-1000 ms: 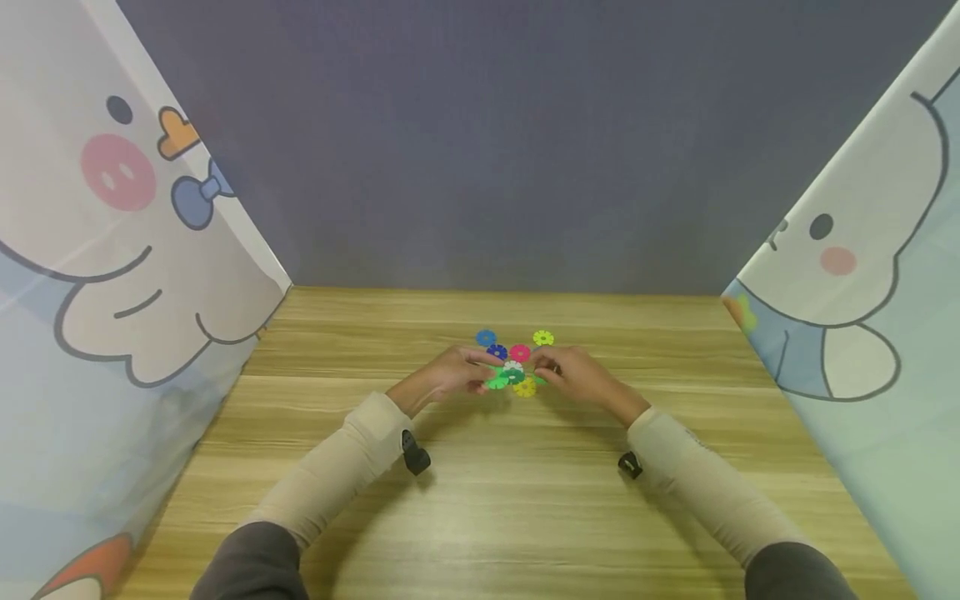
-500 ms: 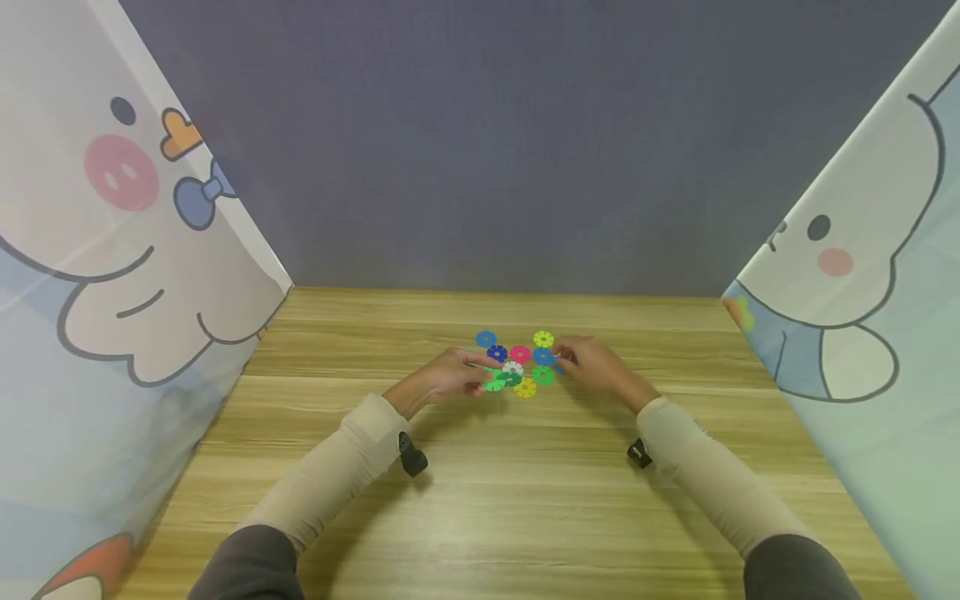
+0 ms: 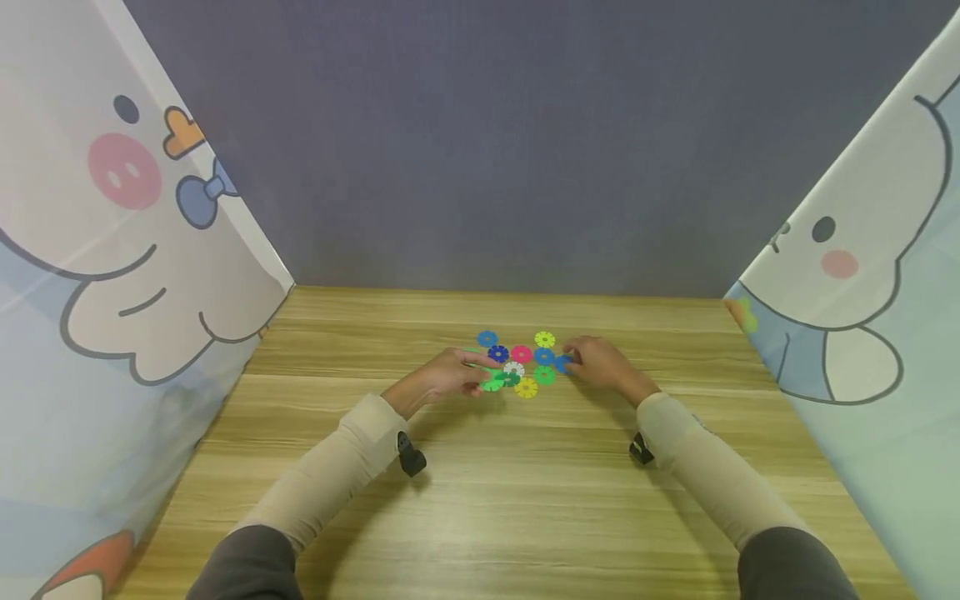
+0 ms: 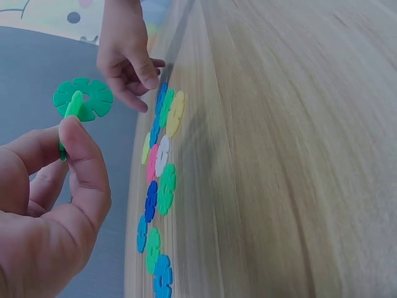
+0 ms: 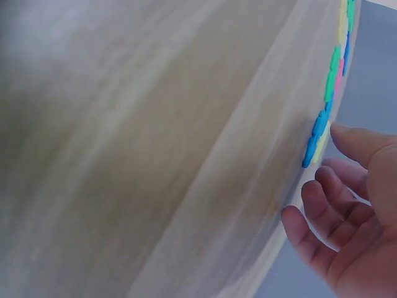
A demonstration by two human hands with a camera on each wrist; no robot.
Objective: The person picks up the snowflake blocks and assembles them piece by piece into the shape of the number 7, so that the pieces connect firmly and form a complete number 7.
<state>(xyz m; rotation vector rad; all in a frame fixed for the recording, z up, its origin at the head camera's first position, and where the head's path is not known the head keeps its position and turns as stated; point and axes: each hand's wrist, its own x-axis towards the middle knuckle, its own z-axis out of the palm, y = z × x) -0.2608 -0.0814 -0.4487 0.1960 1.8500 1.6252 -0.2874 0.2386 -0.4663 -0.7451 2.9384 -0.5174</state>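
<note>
Bright-green slotted plastic disc (image 4: 74, 105), pinched by my left hand (image 4: 59, 211), seems already joined crosswise to a darker green disc (image 4: 97, 110) beyond my fingertips; beside my right hand (image 3: 602, 363), loosely bent, gripping nothing, blue disc (image 3: 560, 367) and multicoloured discs (image 3: 514, 355) lie flat, apparently unjoined.

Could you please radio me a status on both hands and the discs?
Left hand pinches two green discs. Right hand at blue disc, no grip seen. More discs lie on table between them.

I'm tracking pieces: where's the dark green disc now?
In the left wrist view, at upper left, the dark green disc sits crosswise against the light green disc pinched by the left hand.
</note>
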